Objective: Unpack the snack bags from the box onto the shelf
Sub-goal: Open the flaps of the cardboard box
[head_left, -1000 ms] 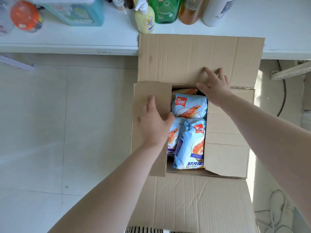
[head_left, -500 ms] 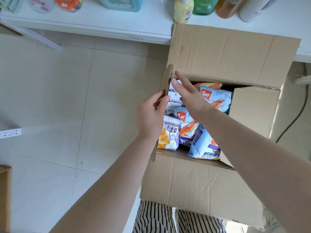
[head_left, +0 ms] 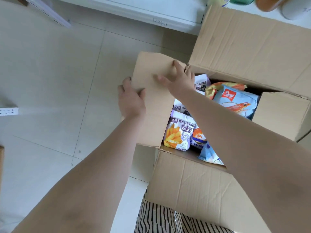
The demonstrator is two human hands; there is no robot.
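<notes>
The brown cardboard box (head_left: 193, 185) stands open on the tiled floor just before the white shelf (head_left: 143, 10), its flaps folded outward. Inside lie snack bags, packed close: a purple-and-white fries bag (head_left: 179, 132) upright at the left, and a pale blue prawn bag (head_left: 235, 101) tilted toward the back.

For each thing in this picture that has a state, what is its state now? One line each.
Box: open, snack bags inside.
Left flap: folded outward, both hands on it.
Far flap: standing up.
Right flap: partly over the opening.
Left hand: grips the left flap's edge.
Right hand: presses flat on the left flap.
</notes>
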